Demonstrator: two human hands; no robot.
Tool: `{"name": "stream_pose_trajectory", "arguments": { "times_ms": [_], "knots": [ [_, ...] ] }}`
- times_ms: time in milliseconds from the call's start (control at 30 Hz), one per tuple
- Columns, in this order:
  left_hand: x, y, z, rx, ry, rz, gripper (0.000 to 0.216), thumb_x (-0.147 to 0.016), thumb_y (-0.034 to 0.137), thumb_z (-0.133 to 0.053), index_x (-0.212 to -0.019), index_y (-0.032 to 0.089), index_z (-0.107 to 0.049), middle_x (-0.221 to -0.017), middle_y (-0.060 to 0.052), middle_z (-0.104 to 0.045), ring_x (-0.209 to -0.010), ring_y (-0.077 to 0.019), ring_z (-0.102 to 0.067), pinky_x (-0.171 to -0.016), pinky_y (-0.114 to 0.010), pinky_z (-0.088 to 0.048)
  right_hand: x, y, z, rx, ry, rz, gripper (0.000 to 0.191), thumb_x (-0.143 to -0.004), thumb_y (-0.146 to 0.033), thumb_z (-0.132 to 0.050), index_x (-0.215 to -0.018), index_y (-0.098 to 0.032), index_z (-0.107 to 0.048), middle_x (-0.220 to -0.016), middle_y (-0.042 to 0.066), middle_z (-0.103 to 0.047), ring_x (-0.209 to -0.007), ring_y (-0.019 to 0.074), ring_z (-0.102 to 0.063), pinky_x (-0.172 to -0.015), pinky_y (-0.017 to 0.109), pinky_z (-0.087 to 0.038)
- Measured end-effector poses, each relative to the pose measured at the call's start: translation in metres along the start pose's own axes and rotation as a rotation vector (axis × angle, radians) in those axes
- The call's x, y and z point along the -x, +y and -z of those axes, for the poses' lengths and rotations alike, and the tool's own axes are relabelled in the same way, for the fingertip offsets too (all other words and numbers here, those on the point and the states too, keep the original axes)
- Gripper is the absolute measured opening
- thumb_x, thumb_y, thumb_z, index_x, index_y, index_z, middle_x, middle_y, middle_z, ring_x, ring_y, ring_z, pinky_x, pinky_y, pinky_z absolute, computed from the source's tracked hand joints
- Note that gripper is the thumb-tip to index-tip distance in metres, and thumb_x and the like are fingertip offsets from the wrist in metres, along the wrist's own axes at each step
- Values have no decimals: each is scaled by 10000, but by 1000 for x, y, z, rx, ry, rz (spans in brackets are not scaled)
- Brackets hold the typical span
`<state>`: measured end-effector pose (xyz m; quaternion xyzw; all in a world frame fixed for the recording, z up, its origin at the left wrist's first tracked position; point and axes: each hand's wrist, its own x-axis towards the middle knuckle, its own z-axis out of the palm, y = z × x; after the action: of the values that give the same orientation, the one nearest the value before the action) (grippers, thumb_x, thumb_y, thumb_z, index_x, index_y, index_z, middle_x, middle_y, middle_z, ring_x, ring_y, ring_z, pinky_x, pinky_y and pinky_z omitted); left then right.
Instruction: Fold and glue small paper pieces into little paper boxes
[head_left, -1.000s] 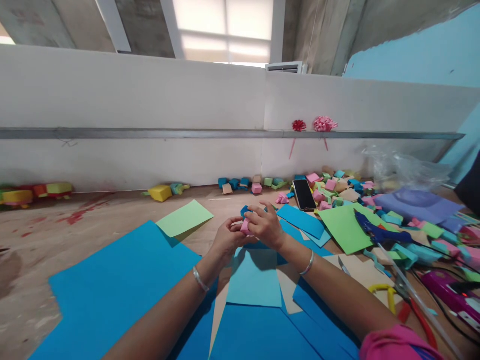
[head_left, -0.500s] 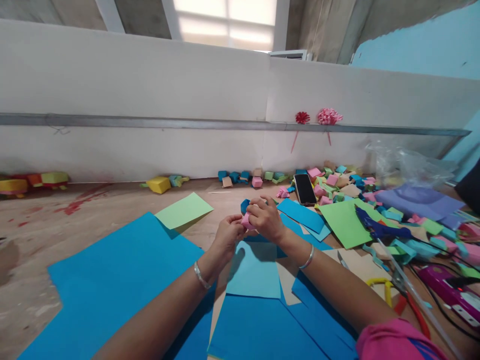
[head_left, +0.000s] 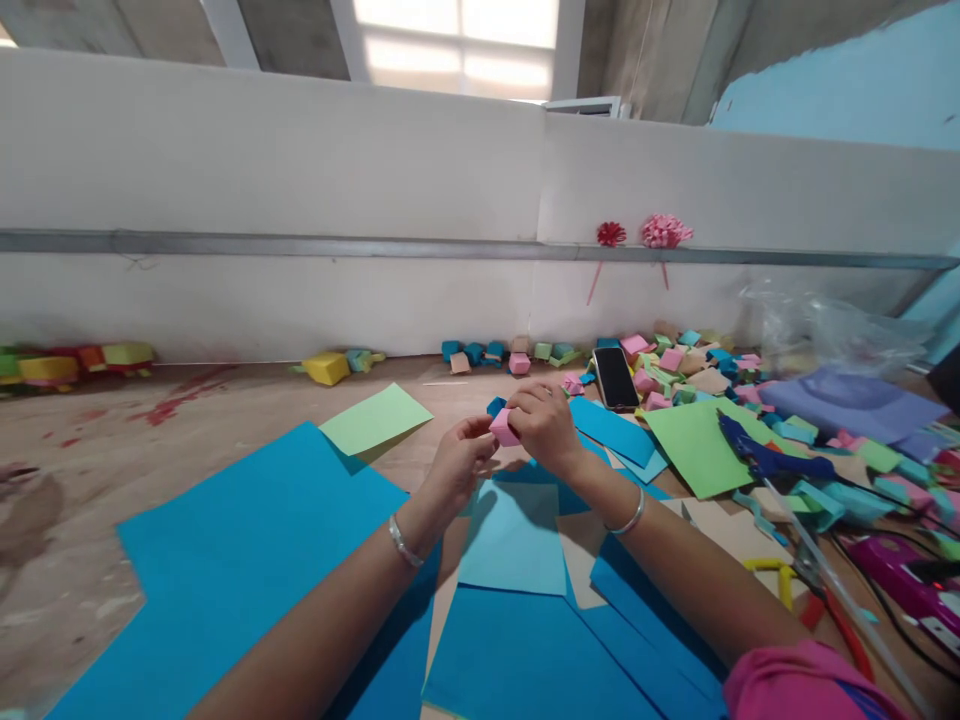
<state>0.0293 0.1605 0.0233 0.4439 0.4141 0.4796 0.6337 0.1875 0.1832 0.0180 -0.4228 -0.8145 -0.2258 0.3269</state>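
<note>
A small folded pink paper cube (head_left: 504,428) is held up between my two hands over the sheets. My right hand (head_left: 546,425) grips it from the right, fingers curled over its side. On the other side, the thumb and fingers of my left hand (head_left: 459,462) pinch at the cube's left edge. Just behind the cube shows a dark blue paper piece (head_left: 495,406); whether it is joined to the cube I cannot tell. Below my hands lies a light blue paper square (head_left: 514,540) on top of larger blue sheets (head_left: 532,640).
A big blue sheet (head_left: 262,560) and a pale green paper (head_left: 376,420) lie left. Rightward are a phone (head_left: 615,378), a green sheet (head_left: 694,445), a blue glue gun (head_left: 769,455), pliers (head_left: 810,575), a magenta power strip (head_left: 907,590) and many folded paper pieces (head_left: 705,380).
The pink cube has turned so that more of its faces show, and the left fingers have shifted to its left edge. The view has shifted slightly.
</note>
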Motion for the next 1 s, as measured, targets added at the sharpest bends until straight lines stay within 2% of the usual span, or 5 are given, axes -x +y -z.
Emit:
{"name": "stream_pose_trajectory", "arguments": {
  "times_ms": [233, 400, 567, 800, 1000],
  "knots": [
    [8, -1, -9, -76, -51, -31, 322, -484, 69, -579, -775, 126, -707, -717, -26, -665, -644, -147, -567, -579, -232, -408, -4, 1, 6, -58, 30, -66, 190, -840, -107, -624, -683, -192, -689, -885, 26, -731, -929, 193, -564, -809, 354, -348],
    [14, 4, -10, -114, -35, -29, 230, -491, 68, -561, -664, 139, -694, -521, 37, -529, -507, -95, -400, -504, -226, -292, -4, -1, 6, -76, 53, -82, 221, -841, -89, -609, -659, -191, -683, -954, 47, -731, -974, 208, -559, -825, 370, -360],
    [15, 5, -12, -69, -60, -19, 162, -463, 83, -547, -570, 163, -638, -563, 11, -556, -572, -135, -458, -553, -250, -352, -3, -1, 2, -110, 63, -69, 274, -846, -68, -572, -625, -193, -677, -974, 70, -719, -985, 217, -556, -814, 360, -418],
    [17, 10, -12, -42, -91, -12, 134, -490, 68, -586, -570, 162, -637, -601, 15, -570, -602, -129, -485, -557, -240, -352, -4, 2, 5, -165, 53, -74, 316, -833, -35, -521, -616, -201, -678, -976, 81, -704, -1022, 218, -553, -804, 335, -481],
    [12, 11, -7, -27, -154, 87, 194, -594, 156, -760, -779, 112, -721, -694, -46, -663, -639, -154, -592, -610, -258, -447, -4, 6, 8, -199, 28, -120, 284, -784, -34, -558, -600, -210, -685, -968, 87, -701, -995, 230, -560, -794, 343, -488]
  ]
}}
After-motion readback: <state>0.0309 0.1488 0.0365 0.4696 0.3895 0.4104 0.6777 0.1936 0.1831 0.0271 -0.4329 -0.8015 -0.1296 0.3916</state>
